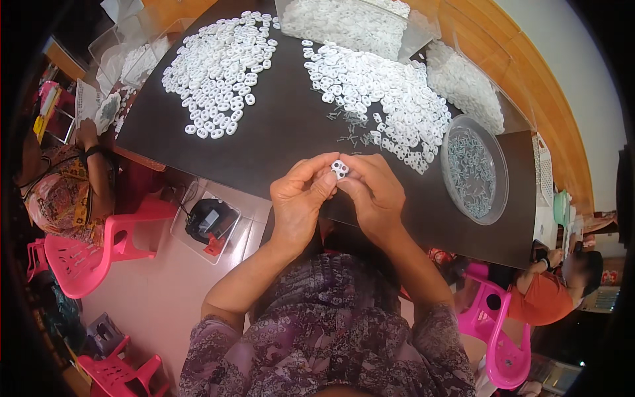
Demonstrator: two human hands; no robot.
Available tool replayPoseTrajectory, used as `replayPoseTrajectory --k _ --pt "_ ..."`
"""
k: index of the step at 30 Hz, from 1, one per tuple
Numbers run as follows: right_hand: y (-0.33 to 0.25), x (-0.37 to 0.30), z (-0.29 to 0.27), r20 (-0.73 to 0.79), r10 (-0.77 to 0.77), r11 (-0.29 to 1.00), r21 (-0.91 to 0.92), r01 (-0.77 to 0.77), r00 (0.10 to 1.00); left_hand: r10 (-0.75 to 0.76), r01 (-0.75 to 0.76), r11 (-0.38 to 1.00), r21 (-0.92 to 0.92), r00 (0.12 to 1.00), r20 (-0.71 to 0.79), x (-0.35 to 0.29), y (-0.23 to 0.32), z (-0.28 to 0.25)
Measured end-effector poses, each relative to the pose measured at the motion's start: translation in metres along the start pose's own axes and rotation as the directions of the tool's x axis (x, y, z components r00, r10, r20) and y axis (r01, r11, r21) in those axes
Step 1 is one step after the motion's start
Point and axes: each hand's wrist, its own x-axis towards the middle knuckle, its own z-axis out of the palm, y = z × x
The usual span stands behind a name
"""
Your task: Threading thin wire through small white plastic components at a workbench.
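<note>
A small white plastic piece with dark holes (340, 168) is pinched between the fingertips of both hands, just above the table's near edge. My left hand (296, 198) closes on it with thumb and forefinger from the left. From the right, my right hand (377, 195) does the same, its other fingers curled. Beyond my hands lies a loose pile of white pieces (390, 89), with short metal screws (350, 124) scattered along its left side. Another pile, of oval white two-holed pieces (215, 73), spreads over the table's far left.
A round clear tub (447, 182) of screws stands on the dark table (284, 119) at right. Clear bins of white parts (344, 30) line the back. Pink chairs (79, 264) flank me. A person (73, 192) sits at left, another (546, 298) at right.
</note>
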Motion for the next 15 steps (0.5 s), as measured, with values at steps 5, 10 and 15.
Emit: replayPoseTrajectory --k 5,10,15 --pt "-0.002 0.0 0.002 -0.02 -0.034 0.999 -0.007 0.034 0.999 -0.01 0.008 0.999 -0.043 0.999 -0.031 -0.002 0.003 0.006" --pt "-0.003 -0.001 0.004 -0.049 -0.107 0.994 -0.032 0.106 0.993 0.041 -0.043 0.997 -0.066 0.999 -0.036 -0.006 -0.004 0.008" --pt "-0.005 -0.003 0.005 -0.062 -0.079 0.997 -0.008 0.079 0.995 0.11 -0.109 0.993 0.047 0.994 -0.023 -0.007 -0.009 0.004"
